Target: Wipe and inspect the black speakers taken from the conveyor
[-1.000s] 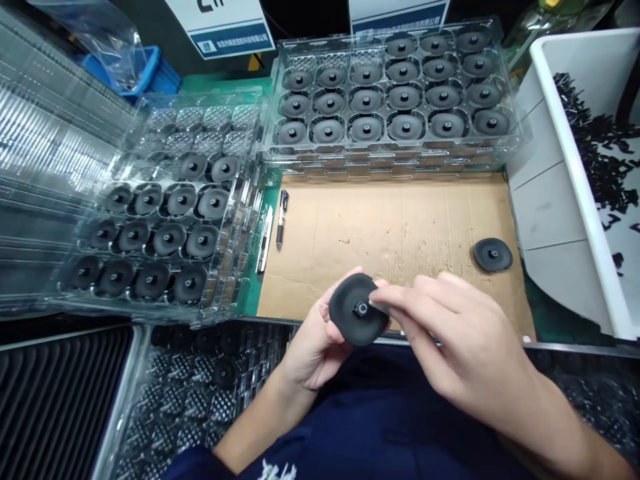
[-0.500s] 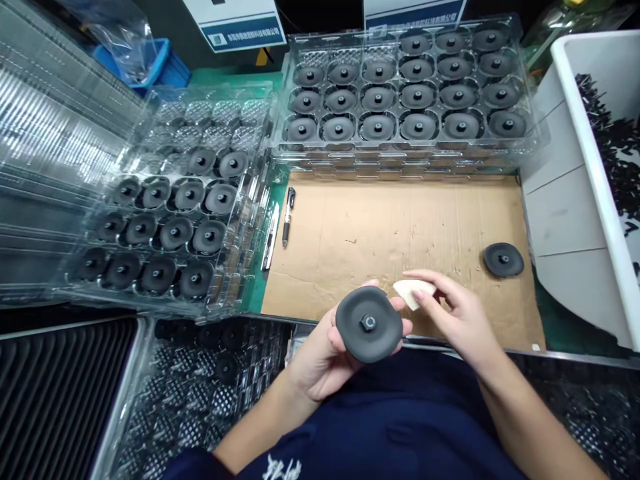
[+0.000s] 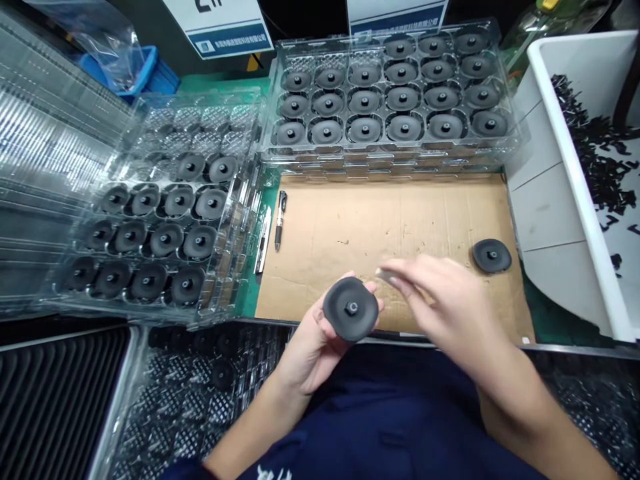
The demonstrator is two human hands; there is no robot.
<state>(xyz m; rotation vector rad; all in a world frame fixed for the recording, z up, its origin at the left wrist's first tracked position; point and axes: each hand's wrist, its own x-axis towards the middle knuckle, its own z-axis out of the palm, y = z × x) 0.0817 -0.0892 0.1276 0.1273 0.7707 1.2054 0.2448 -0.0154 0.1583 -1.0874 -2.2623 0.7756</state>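
My left hand [image 3: 315, 343] grips a dark grey dished disc [image 3: 340, 310] by its edge, its concave face with the central stub turned up toward me. Just right of it is my right hand [image 3: 445, 293], slightly blurred, with thumb and fingers pinched on a small pale wedge-shaped pad [image 3: 384, 273]. Most of that pad is hidden by the fingers; it stays apart from the disc. A second dark disc [image 3: 492, 256] lies on the cardboard sheet [image 3: 330, 227] at the right.
Clear plastic trays [image 3: 270, 150] of similar discs stand behind the cardboard, and more trays [image 3: 173, 317] stand at left. A pen [image 3: 280, 223] and a utility knife [image 3: 263, 240] lie by the left edge. At right, a white bin [image 3: 575, 200] holds small black pieces.
My right hand has rolled over, so its back faces up and the pale pad shows only its tip. The disc in my left hand sits slightly farther left and tilts differently; the whole view shifted slightly.
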